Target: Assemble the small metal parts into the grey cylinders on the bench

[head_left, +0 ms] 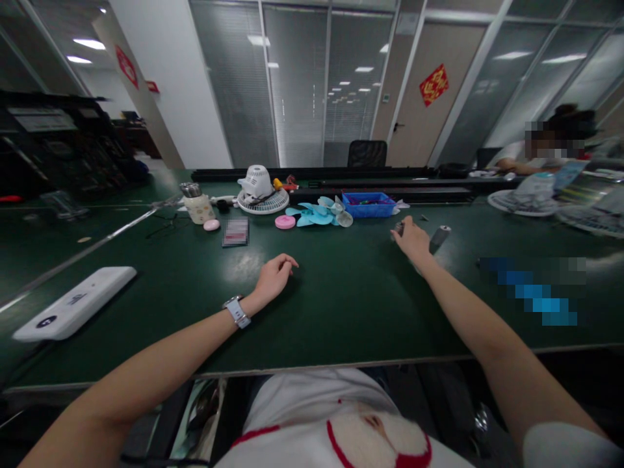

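Note:
My left hand (273, 278), with a watch (237, 311) on its wrist, rests on the green tabletop (336, 299). Its fingers are loosely bent and apart, with nothing in them. Farther out to the right, my right hand (414, 242) closes its fingers around a small dark grey cylinder (400, 228), mostly hidden by the fingers. A similar grey cylinder (440, 238) is on the table just right of that hand. Light blue fan blades (319, 213) and a pink round piece (285, 222) lie beyond my left hand.
A blue bin (369, 205) of small parts stands at the back, near a white fan body (257, 182). Left are a patterned bottle (199, 207) and a long white device (78, 304). A blurred blue item (536, 296) lies right. Another person (529, 153) sits at far right.

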A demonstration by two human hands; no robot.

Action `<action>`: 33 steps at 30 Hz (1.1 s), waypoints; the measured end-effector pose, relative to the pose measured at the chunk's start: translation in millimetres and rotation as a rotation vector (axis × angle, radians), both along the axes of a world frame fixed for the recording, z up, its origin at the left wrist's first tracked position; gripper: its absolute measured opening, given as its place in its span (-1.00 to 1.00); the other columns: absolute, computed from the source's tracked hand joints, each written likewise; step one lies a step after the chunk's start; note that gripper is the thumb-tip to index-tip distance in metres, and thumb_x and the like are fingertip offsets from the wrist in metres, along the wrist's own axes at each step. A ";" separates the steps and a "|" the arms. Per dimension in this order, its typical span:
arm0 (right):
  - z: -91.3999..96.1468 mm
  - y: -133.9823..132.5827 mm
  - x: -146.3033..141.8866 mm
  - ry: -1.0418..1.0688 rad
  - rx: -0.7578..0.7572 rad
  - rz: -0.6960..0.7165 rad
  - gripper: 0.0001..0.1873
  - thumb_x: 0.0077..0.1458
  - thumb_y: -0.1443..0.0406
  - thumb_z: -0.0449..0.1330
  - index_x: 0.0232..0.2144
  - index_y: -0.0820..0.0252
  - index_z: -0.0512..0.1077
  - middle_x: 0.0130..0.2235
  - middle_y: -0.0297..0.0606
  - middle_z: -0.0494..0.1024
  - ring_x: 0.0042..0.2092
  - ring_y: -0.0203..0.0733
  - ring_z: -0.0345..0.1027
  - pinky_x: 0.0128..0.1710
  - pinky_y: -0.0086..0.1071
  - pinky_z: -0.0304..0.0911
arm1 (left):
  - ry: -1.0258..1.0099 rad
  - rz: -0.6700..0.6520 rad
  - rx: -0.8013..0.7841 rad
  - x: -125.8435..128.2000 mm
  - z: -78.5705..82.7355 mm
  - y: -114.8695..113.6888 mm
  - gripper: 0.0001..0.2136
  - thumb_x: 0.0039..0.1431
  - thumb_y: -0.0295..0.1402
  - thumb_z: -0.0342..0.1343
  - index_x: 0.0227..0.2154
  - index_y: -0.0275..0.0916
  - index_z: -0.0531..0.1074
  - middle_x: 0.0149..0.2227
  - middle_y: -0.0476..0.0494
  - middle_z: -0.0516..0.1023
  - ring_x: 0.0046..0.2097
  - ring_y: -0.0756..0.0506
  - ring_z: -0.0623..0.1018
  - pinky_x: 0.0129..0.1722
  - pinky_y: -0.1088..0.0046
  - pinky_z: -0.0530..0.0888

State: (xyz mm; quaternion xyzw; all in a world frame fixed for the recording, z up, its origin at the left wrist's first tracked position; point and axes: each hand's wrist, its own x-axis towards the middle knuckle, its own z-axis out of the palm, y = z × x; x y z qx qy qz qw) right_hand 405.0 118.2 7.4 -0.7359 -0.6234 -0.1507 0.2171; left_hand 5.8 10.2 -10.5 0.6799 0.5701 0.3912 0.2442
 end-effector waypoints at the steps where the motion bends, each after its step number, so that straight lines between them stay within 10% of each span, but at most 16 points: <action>1: -1.2 1.0 0.1 0.003 0.006 0.004 -0.53 0.21 0.10 0.09 0.05 0.30 0.26 -0.12 0.11 0.54 -0.17 0.11 0.45 -0.25 -0.21 0.24 | 0.005 0.002 -0.001 0.2 0.3 -0.2 -0.73 0.16 -0.33 -0.11 -0.30 -0.22 0.51 -0.45 -0.02 0.49 -0.41 -0.05 0.46 -0.39 0.45 0.31; 14: -7.8 2.3 -1.9 0.191 0.075 0.095 -0.53 0.19 0.14 0.12 0.05 0.31 0.24 -0.09 0.11 0.56 -0.13 0.13 0.49 -0.14 -0.14 0.33 | -0.019 -0.016 -0.021 1.3 2.5 -2.6 -0.76 0.17 -0.34 -0.06 -0.28 -0.21 0.52 -0.45 -0.02 0.49 -0.38 -0.06 0.47 -0.37 0.44 0.33; 24: -12.4 -88.2 -153.6 0.545 -0.070 1.053 -0.53 0.10 0.03 0.27 -0.06 0.14 0.26 -0.13 -0.17 0.57 -0.17 -0.12 0.53 -0.15 -0.21 0.45 | -0.113 -0.227 0.109 10.5 16.1 -18.1 -0.60 0.20 -0.08 0.12 0.02 -0.17 0.44 -0.29 -0.05 0.50 -0.27 -0.04 0.46 -0.29 0.46 0.37; 33: -14.7 -120.2 -174.2 0.521 -0.152 1.176 -0.29 0.11 0.12 0.29 0.20 0.07 0.08 -0.14 -0.27 0.57 -0.16 -0.14 0.53 -0.13 -0.22 0.44 | -0.022 -0.328 0.218 14.2 22.0 -18.8 -0.75 0.17 -0.12 0.20 -0.21 -0.14 0.62 -0.21 -0.13 0.55 -0.12 -0.12 0.48 -0.18 0.36 0.37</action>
